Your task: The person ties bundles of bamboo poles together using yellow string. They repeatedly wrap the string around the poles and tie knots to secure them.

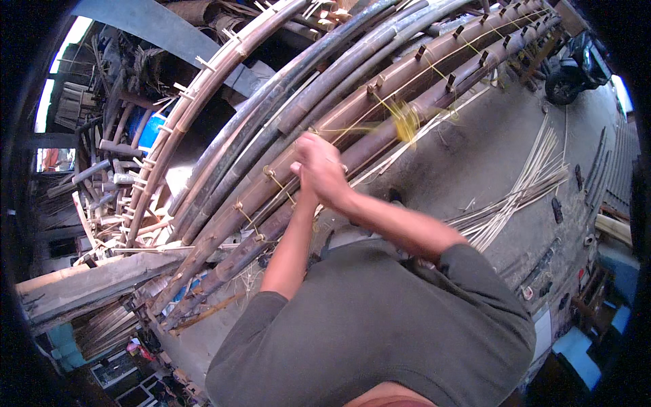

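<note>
My right hand (321, 166) and my left hand (303, 178) meet above two long brown bamboo poles. Fingers of the right hand are curled closed; what they hold, if anything, is hidden. It covers most of the left hand, whose fingers I cannot make out. Thin yellow cord runs from near the hands to a loose yellow bundle of cord (406, 123), blurred, farther along the poles. Short dark pegs stick up from the farther bamboo pole (400, 76) and the nearer bamboo pole (413, 108). Cord lashings (248, 218) tie the two poles together left of my hands.
More dark bamboo poles (271, 102) lie beyond, with a curved pegged bamboo piece (178, 125) at the left. Split bamboo strips (519, 186) are heaped on the concrete floor to the right. A wheeled vehicle (566, 83) stands far right. A beam (102, 278) crosses the lower left.
</note>
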The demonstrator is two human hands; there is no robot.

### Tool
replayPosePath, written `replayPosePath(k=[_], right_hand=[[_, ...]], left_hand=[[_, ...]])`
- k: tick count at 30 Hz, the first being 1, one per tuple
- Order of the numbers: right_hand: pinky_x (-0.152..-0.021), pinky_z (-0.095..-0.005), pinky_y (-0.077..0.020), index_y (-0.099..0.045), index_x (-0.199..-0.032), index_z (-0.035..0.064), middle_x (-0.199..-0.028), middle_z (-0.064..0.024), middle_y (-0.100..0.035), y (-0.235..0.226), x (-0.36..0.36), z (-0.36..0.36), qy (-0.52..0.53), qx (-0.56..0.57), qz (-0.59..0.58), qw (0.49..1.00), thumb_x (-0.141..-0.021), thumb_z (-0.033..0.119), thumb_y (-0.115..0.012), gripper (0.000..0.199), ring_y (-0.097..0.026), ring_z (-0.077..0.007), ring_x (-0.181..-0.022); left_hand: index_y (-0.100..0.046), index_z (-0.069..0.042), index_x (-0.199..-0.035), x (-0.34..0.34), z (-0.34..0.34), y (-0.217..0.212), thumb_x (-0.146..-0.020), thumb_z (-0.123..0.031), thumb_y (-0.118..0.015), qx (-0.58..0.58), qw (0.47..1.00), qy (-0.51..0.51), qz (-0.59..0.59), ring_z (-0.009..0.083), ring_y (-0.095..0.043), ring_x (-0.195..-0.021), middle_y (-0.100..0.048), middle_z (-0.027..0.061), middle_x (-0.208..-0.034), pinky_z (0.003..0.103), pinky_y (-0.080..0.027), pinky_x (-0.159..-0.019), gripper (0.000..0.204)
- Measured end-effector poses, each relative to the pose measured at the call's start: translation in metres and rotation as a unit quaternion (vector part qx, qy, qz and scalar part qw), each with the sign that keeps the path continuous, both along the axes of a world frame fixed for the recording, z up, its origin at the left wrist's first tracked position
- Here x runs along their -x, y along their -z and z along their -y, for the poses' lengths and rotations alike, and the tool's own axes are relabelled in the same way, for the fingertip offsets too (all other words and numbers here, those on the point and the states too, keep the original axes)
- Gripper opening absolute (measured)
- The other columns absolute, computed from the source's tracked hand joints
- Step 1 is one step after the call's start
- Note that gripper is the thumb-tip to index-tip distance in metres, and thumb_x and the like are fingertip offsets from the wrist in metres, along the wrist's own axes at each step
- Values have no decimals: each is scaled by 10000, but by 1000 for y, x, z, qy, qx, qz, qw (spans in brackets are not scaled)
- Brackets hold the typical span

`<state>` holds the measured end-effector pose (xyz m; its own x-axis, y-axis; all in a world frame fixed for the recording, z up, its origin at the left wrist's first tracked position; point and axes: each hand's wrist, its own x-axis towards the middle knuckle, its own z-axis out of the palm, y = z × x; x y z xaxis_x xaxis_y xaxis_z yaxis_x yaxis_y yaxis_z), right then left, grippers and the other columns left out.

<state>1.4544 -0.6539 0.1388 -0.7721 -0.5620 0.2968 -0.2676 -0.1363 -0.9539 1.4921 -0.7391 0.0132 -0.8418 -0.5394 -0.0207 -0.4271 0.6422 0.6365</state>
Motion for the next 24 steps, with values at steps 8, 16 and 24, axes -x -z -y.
replayPosePath(k=[8,16,24], right_hand=[[-785,-382,-492,-694,-993,14,-935,-155,-698,72,143,68,-325,-380,-178,848,-976,458,-436,514,-651,-276,-874],[-662,-475,-471,-544,-491,21,-497,-202,-525,131,19,-89,-306,-237,-398,832,-901,338,-554,518,-568,-384,-516],[-887,-380,-484,-642,-833,28,-872,-111,-680,136,40,-112,-13,194,273,942,-934,310,-487,338,-647,-232,-860]], left_hand=[[-659,-116,-1059,6,-18,-28,-965,-379,-440,12,997,-62,43,394,-617,-961,-673,189,-937,531,-355,-846,354],[-672,-120,-980,12,-23,-34,-956,-297,-469,45,992,-108,34,278,-645,-811,-683,138,-836,429,-351,-860,270],[-667,1,-906,105,82,-51,-964,-265,-457,64,984,-133,-96,310,-627,-645,-631,178,-693,419,-482,-605,344]])
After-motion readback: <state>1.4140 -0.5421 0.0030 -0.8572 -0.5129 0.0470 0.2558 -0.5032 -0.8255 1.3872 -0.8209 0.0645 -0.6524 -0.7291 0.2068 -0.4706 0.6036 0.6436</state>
